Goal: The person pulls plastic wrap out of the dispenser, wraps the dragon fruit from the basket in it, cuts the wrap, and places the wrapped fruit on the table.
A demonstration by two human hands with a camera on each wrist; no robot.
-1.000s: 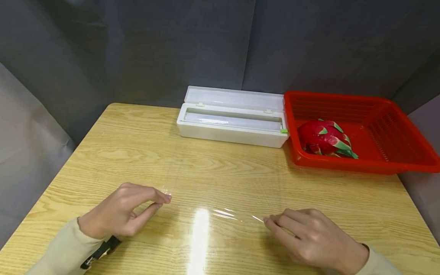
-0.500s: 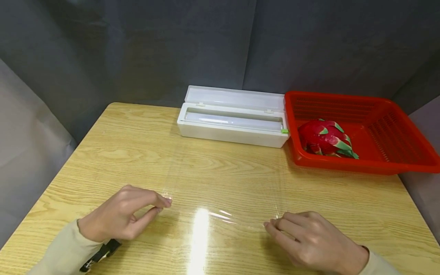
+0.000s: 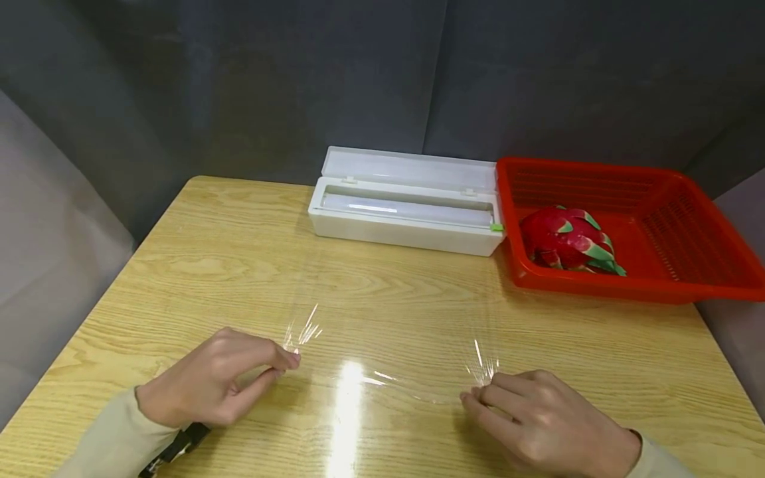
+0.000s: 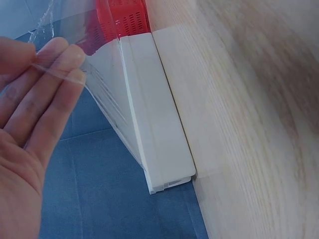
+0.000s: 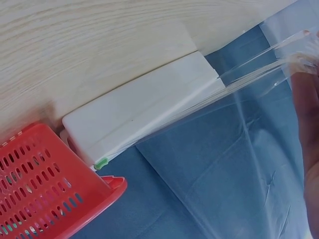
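Note:
A clear sheet of plastic wrap (image 3: 388, 345) stretches from the white dispenser box (image 3: 400, 232) toward the front of the table. My left hand (image 3: 221, 375) pinches its near left corner between thumb and fingers. At the near right corner, my right hand (image 3: 540, 421) pinches the wrap too. Fine creases fan out from both grips. In the left wrist view the film (image 4: 107, 94) runs taut from the fingers to the box. The box lid (image 3: 412, 171) stands open at the back, and a roll of wrap (image 3: 406, 208) shows inside.
Right of the box, touching or nearly touching it, stands a red plastic basket (image 3: 603, 287) with a dragon fruit (image 3: 568, 239) inside. A green slider (image 3: 497, 227) sits at the box's right end. Behind the wooden table (image 3: 179, 265) hangs a dark cloth (image 3: 299, 86).
Both hands have shifted slightly toward the near edge, still pinching the wrap. Bright creases have appeared in the film beside each hand. The box and basket keep their places.

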